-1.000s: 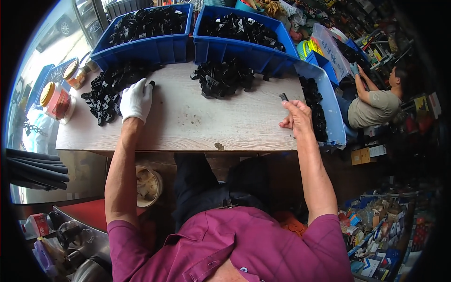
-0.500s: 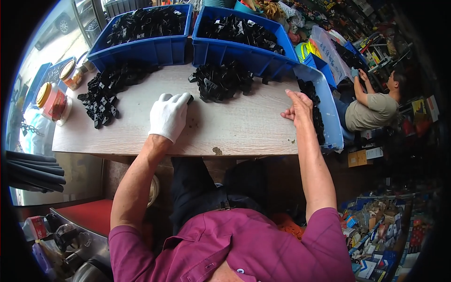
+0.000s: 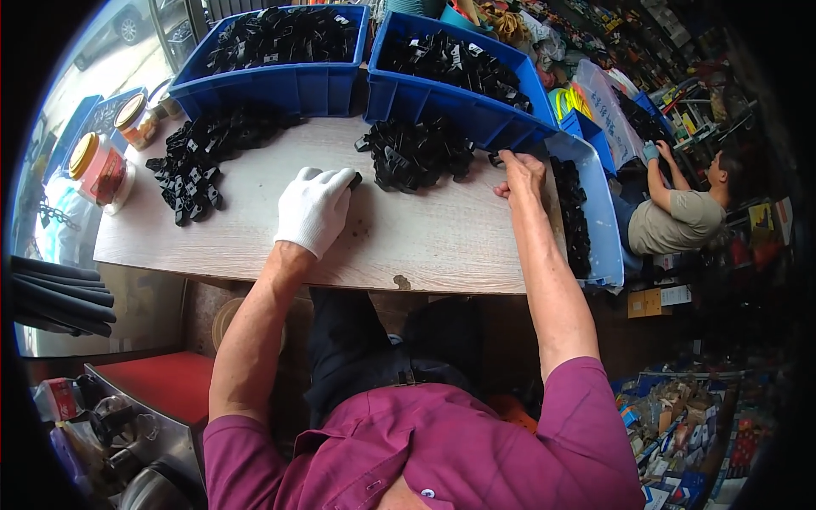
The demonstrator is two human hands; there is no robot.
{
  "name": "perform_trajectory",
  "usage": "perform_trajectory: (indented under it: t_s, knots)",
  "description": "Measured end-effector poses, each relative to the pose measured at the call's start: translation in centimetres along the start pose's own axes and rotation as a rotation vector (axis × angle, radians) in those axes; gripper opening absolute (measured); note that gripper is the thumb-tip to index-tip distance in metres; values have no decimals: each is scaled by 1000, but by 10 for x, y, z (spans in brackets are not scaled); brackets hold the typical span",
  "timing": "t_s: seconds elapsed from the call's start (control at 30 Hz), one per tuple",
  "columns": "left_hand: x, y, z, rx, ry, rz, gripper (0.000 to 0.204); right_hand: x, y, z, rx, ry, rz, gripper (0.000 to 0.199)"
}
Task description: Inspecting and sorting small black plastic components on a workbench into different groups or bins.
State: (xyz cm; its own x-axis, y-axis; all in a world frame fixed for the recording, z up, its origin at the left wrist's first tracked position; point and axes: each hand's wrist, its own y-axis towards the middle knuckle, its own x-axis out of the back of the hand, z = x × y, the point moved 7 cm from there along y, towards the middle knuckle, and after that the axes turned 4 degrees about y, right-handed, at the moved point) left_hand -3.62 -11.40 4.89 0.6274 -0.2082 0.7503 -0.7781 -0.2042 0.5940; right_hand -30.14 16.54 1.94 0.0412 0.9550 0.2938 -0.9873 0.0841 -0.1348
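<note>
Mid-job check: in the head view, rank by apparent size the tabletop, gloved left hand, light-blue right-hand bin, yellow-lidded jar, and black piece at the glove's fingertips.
1. Tabletop
2. Light-blue bin
3. Gloved left hand and yellow-lidded jar: too close to rank
4. Black piece

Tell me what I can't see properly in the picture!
- Head view: the small black plastic piece in the white-gloved left hand, mostly hidden by that hand.
- Head view: whether the bare right hand grips another black piece; too small.
- Head view: the floor of the back-left rectangular blue plastic bin, covered by heaped black parts.
</note>
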Motion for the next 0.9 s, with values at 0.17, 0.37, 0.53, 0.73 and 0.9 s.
perform_trajectory:
  t_s: [0.17,0.37,0.53,0.73,0.9]
  knots:
    - [0,0,0,12,-8,0,20,16,-10,-20,-165,-21,19,31]
    - [-1,-2,3,11,12,-4,22,26,-41,-17,-171,-16,120,39]
    - [-3,-2,3,10,8,-8,23,17,-44,-3,-3,-62,170,56]
    - [-5,-3,8,17,-34,-13,25,8,-39,-4,69,-237,240,46]
    - [0,-7,13,50,-142,-41,27,21,-64,-10,-5,-161,291,40]
